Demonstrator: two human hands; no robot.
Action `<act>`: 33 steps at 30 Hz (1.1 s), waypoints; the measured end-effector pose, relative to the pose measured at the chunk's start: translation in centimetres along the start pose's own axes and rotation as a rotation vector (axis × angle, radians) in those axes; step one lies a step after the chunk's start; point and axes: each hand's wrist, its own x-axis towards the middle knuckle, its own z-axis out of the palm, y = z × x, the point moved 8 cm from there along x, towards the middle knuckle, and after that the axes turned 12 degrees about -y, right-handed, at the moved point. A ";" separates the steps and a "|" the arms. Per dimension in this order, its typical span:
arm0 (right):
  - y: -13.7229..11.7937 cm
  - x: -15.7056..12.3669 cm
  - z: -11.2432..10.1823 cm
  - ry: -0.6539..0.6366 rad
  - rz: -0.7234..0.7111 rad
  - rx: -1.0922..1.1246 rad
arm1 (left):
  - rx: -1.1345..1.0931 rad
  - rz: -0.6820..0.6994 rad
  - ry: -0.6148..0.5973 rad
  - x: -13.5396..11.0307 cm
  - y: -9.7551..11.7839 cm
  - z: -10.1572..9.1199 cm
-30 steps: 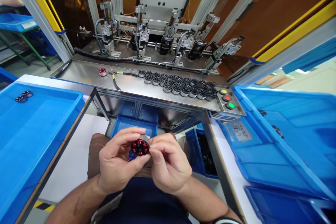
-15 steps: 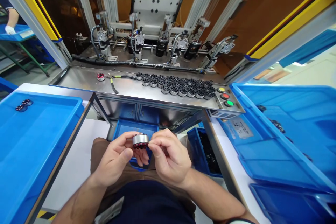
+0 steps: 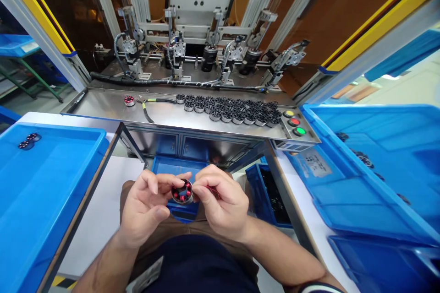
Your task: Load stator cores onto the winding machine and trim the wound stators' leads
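Between my hands, over my lap, is a motor stator, a round ring with red wire coils inside. Its coil side faces up toward me. The fingers of my left hand are on its left and upper edge, closed on it, with the thumb a little apart below. My right hand is at the ring's right edge, thumb and forefinger pinched together. Thin red wire shows at the fingers of that hand. Where the wire meets the stator is hidden by the fingertips.
On the metal ledge ahead lie many black-and-silver stators, wire cutters and one red-coiled stator. Coloured buttons sit at its right end. Blue trays flank me. Behind the ledge stands a machine with fixtures.
The stator has been turned from its silver side to show the coils. My left fingers have shifted over its top edge. Another person's gloved hand at far left has gone from view.
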 end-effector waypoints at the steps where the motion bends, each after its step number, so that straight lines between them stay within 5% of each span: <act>1: -0.4 0.0 0.0 -0.024 -0.046 -0.034 | -0.004 -0.012 0.015 0.0 -0.1 -0.1; 8: -1.7 -0.3 0.0 -0.094 -0.192 -0.215 | -0.080 -0.384 -0.112 -0.3 -3.4 0.7; 14: 0.0 -0.5 0.0 0.003 0.029 -0.027 | 0.104 -0.156 -0.003 -0.4 -2.2 0.0; 22: 6.0 -2.9 3.3 0.004 0.557 0.675 | 1.000 0.183 0.035 -1.1 1.5 0.5; 27: 7.4 -4.1 4.5 0.046 0.736 0.863 | 1.055 0.210 0.049 -0.8 2.2 1.1; 33: 7.3 -4.2 4.6 0.054 0.746 0.881 | 1.041 0.187 0.076 -1.2 2.0 0.6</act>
